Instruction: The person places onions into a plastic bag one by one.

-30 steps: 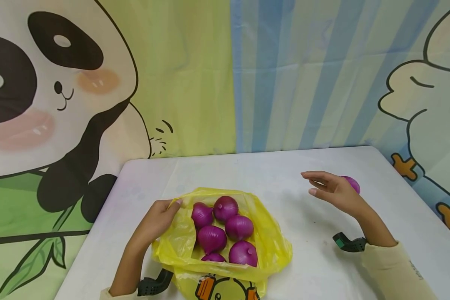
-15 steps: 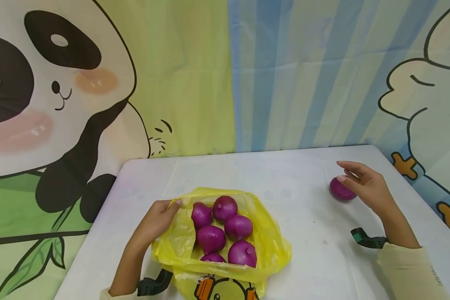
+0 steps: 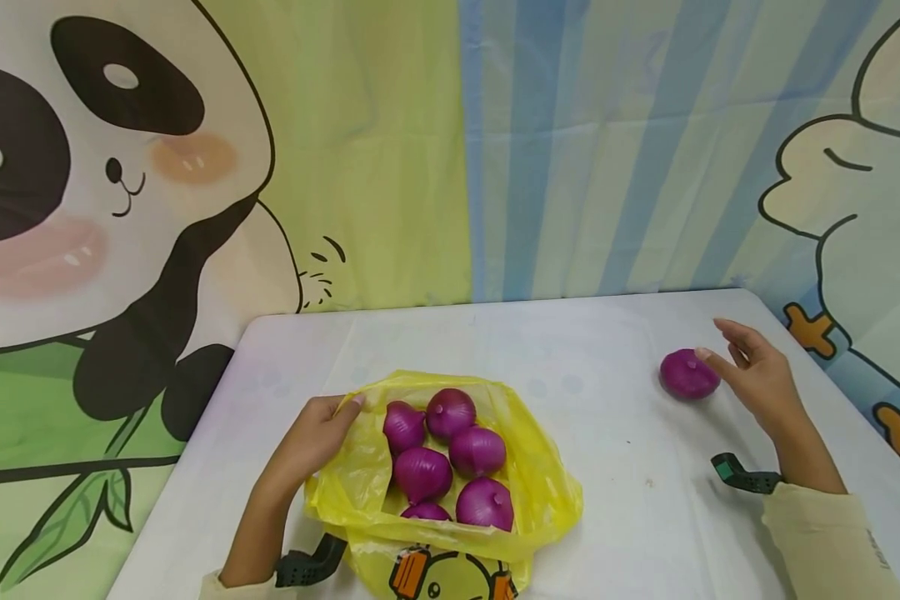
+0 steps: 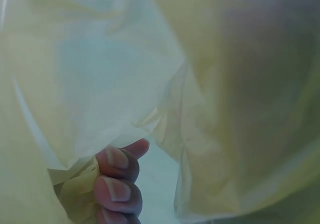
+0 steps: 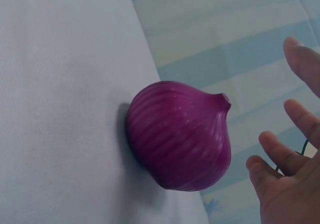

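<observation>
My left hand (image 3: 317, 439) pinches the left rim of a yellow plastic bag (image 3: 555, 492) on the table. In the left wrist view, curled fingers (image 4: 119, 189) grip the bag's gathered film. Inside the bag lie several purple onions (image 3: 423, 475); the lowest one is partly hidden by the front rim. A lone purple onion (image 3: 686, 375) rests on the table at the right. Just right of it is my right hand (image 3: 767, 379), fingers spread and holding nothing, its thumb tip overlapping the onion in the head view. The right wrist view shows a gap between the onion (image 5: 177, 136) and the fingers.
A white cloth-covered table (image 3: 607, 467) carries everything. Behind it hangs a printed curtain (image 3: 390, 167) with a panda, right along the table's far edge. Small dark specks dot the cloth between bag and lone onion. Each wrist wears a black band (image 3: 746, 475).
My right hand has moved right, across and past the lone onion, to its right side, uncovering it. The left hand and the bag have stayed in place.
</observation>
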`<state>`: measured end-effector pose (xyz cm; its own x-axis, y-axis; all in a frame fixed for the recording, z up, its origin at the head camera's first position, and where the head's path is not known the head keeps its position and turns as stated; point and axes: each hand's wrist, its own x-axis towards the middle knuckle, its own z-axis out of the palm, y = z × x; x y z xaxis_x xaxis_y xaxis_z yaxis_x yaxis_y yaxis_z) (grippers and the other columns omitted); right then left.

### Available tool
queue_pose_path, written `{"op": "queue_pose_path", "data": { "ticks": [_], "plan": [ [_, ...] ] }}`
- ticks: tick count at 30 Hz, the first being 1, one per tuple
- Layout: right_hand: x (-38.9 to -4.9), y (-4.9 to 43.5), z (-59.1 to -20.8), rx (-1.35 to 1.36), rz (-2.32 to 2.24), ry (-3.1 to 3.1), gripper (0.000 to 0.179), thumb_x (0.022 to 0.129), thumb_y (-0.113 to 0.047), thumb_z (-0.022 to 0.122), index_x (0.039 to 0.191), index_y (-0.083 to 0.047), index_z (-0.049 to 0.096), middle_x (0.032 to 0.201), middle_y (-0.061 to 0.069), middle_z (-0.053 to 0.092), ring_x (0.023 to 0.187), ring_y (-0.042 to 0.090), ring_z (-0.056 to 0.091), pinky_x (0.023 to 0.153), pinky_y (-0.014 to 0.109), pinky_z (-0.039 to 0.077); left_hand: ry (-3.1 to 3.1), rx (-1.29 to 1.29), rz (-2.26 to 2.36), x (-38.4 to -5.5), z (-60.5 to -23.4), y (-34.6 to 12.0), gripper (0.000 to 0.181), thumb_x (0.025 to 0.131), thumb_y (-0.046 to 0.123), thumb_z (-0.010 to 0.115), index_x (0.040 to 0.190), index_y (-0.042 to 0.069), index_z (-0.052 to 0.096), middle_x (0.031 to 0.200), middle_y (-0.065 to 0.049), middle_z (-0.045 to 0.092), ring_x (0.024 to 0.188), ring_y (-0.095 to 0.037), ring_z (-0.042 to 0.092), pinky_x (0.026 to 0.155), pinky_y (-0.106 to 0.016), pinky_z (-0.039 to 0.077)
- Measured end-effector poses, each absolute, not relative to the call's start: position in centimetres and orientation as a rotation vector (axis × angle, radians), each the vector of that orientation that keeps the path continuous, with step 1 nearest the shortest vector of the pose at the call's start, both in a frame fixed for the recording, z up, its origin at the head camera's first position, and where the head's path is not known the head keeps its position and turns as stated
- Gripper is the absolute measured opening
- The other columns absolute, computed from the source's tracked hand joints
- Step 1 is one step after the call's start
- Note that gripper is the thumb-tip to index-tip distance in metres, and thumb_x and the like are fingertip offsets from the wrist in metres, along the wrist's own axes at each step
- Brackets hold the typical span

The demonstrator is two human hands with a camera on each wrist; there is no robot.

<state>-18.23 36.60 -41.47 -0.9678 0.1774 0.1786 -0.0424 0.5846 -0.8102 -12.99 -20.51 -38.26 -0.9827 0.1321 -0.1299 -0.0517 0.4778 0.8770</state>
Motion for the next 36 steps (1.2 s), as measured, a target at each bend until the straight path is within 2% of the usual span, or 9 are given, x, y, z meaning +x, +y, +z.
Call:
{"op": "queue_pose_path", "data": {
  "ticks": [3,5,8,10,13,17,23,30,36],
  "plan": [
    [-18.4,36.9,-41.6,-0.145,1.315,-2.615,0.074,0.094,-0.043,0.063,0.152,-0.011,0.03,0.156,0.016,0.026,0.144,0.034,0.02,0.097,0.008,0.026,2.537,0.068,1.527,-13.0,-38.2,-20.5,0.045,0.103,0.04,0.047,0.095,0.0,0.067,0.069,-0.01,0.059,0.059,-0.024,0.06,0.056,-0.035,0.053],
    [-18.5,37.0,-41.7,-0.165,1.317,-2.628,0.075,0.094,-0.044,0.062,0.153,-0.012,0.029,0.157,0.016,0.024,0.144,0.035,0.019,0.101,0.014,0.026,2.533,0.063,1.534,-13.0,-38.2,-20.5,0.045,0.103,0.04,0.047,0.095,0.0,0.067,0.069,-0.01,0.059,0.059,-0.024,0.06,0.055,-0.036,0.053],
    [-18.7,37.0,-42.0,-0.174,1.357,-2.667,0.079,0.093,-0.046,0.062,0.155,-0.014,0.023,0.158,0.019,0.016,0.143,0.041,0.014,0.109,0.037,0.024,2.53,0.054,1.536,-13.0,-38.2,-20.5,0.045,0.103,0.039,0.047,0.094,0.0,0.066,0.069,-0.01,0.059,0.059,-0.024,0.06,0.055,-0.036,0.053],
    [-19.0,37.0,-42.4,-0.161,1.378,-2.705,0.083,0.093,-0.046,0.062,0.156,-0.015,0.018,0.158,0.023,0.01,0.142,0.047,0.011,0.107,0.055,0.022,2.529,0.049,1.535,-12.9,-38.2,-20.5,0.045,0.103,0.04,0.047,0.093,0.0,0.066,0.069,-0.01,0.059,0.058,-0.024,0.06,0.054,-0.036,0.053],
    [-19.3,36.8,-43.0,-0.127,1.395,-2.756,0.088,0.092,-0.045,0.064,0.156,-0.014,0.013,0.156,0.031,0.004,0.138,0.056,0.009,0.099,0.07,0.022,2.524,0.041,1.537,-12.8,-38.2,-20.5,0.046,0.103,0.04,0.047,0.093,0.0,0.066,0.069,-0.01,0.06,0.058,-0.024,0.06,0.054,-0.036,0.053],
    [-19.7,36.7,-43.8,-0.127,1.364,-2.816,0.093,0.09,-0.048,0.066,0.156,-0.014,0.01,0.152,0.038,0.007,0.132,0.062,0.014,0.092,0.073,0.029,2.513,0.039,1.549,-12.8,-38.1,-20.6,0.046,0.102,0.041,0.048,0.095,-0.001,0.066,0.071,-0.011,0.06,0.059,-0.025,0.061,0.055,-0.036,0.054],
    [-19.7,36.5,-44.6,-0.121,1.32,-2.891,0.098,0.088,-0.051,0.067,0.156,-0.014,0.008,0.15,0.038,0.012,0.127,0.064,0.02,0.086,0.072,0.037,2.508,0.036,1.545,-12.7,-37.9,-20.7,0.046,0.102,0.042,0.048,0.098,0.0,0.067,0.073,-0.011,0.061,0.061,-0.025,0.062,0.056,-0.036,0.054],
    [-19.6,36.5,-44.9,-0.145,1.305,-2.889,0.082,0.091,-0.047,0.065,0.152,-0.008,0.026,0.145,0.039,0.023,0.123,0.062,0.027,0.089,0.07,0.037,2.502,0.036,1.548,-12.8,-37.8,-20.7,0.046,0.102,0.042,0.049,0.097,0.0,0.067,0.072,-0.011,0.06,0.06,-0.025,0.061,0.056,-0.036,0.054],
    [-19.6,36.3,-45.0,-0.14,1.283,-2.909,0.08,0.091,-0.048,0.064,0.152,-0.009,0.029,0.144,0.039,0.025,0.122,0.062,0.028,0.089,0.069,0.039,2.486,0.036,1.563,-12.7,-37.7,-20.6,0.047,0.101,0.043,0.049,0.096,0.0,0.066,0.07,-0.011,0.06,0.059,-0.025,0.061,0.055,-0.036,0.054]
  ]
}}
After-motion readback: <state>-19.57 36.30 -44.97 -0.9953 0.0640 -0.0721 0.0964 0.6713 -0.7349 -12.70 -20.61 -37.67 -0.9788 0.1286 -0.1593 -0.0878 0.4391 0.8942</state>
